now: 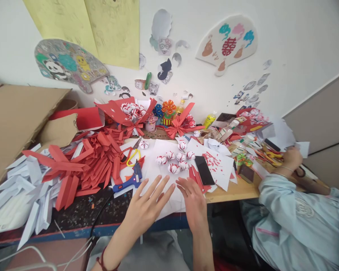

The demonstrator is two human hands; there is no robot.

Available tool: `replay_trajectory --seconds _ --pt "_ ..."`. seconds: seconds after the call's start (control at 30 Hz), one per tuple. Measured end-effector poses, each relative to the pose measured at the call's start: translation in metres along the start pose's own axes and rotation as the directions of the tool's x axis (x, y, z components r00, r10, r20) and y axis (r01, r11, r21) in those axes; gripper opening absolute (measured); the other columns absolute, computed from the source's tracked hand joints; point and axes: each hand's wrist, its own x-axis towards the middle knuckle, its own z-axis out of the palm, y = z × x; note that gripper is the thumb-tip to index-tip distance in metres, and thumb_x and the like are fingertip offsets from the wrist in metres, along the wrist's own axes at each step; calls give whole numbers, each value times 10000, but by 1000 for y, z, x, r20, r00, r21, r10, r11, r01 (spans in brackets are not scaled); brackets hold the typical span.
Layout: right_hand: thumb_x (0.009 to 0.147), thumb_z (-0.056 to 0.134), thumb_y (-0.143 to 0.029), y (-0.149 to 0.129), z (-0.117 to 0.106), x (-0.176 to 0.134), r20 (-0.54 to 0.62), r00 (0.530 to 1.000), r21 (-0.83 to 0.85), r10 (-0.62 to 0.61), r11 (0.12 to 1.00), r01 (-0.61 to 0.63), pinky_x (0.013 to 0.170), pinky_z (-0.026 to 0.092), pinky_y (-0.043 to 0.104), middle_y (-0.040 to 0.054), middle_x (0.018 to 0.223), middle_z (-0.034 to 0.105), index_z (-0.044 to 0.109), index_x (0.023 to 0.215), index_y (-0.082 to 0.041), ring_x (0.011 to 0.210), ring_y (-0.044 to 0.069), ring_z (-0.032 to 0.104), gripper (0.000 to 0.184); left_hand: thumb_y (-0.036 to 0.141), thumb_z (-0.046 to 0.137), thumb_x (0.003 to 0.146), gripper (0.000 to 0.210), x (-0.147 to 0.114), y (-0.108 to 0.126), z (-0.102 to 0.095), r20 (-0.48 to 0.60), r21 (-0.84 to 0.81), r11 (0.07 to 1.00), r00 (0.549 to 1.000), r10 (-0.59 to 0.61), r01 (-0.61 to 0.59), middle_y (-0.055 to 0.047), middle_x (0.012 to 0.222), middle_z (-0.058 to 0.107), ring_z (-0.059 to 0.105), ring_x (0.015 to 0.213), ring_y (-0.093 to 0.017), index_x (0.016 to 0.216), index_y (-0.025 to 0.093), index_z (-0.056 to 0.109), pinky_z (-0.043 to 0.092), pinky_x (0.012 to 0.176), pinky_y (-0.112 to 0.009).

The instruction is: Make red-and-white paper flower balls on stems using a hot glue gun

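My left hand hovers over the front of the white paper sheets, fingers spread and holding nothing. Beside it, my right hand is raised with its fingers slightly bent and apart, also without anything in it. Just beyond both hands lie several red-and-white folded paper balls. A blue glue gun rests left of my left hand, near yellow-handled scissors. To the right of my right hand lies a black phone, with red paper strips by its edge.
Heaps of folded red paper and white paper strips cover the left. Paper bouquets stand against the wall. A cardboard box sits far left. At the right, a person in a light blue sleeve works over a cluttered wooden table.
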Motion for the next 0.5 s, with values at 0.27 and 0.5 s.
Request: replay_trajectory --seconds 0.27,0.5 --pt "909 690 -358 -34 33 21 224 973 -511 -54 844 164 1122 460 479 108 1371 631 604 1323 -261 1293 289 586 434 102 431 997 524 17 -17 -16 49 16 993 992 117 -118 -72 1535 524 547 1373 -242 1489 260 518 50 1281 -461" --pt "824 775 -358 -59 58 42 301 946 -788 -119 528 317 1082 488 453 98 1280 661 646 1201 -254 1223 293 615 412 124 408 1028 506 23 -34 -21 36 -10 987 987 160 -159 -59 1544 515 488 1431 -216 1511 260 477 111 1281 -424"
